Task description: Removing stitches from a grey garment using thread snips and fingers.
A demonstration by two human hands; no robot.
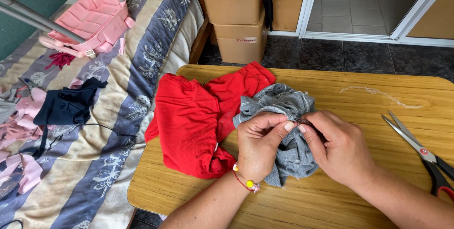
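Left hand: my left hand (259, 145) is pinched shut on a fold of the grey cloth (283, 129), thumb and forefinger pressed together at the top of the bunch.
Right hand: my right hand (336, 145) meets it from the other side, its grip closed on the same fold, fingertips almost touching those of the left.
Between the fingers: something thin and dark shows at the pinch; too small to say what it is.
Where the cloth lies: the grey cloth sits bunched on the counter (331, 205), right under and between both hands, its length running away from me toward the far edge.
Which hand is nearer: neither; both hold it at the same spot, the left a shade more on top.
Beside it: a red garment (194, 115) lies crumpled to the left, touching the grey cloth and hanging over the counter's left edge.
Scissors: a pair of scissors (416, 148) lies to the right, well apart from my right hand, blades pointing toward the middle of the counter.
Surface: wood-grain top with a pale scuff toward the far side.
Room: a bed (118, 129) with a striped cover stands on the left, strewn with pink and dark pieces; cardboard boxes (234, 16) are stacked beyond on a dark tiled floor.
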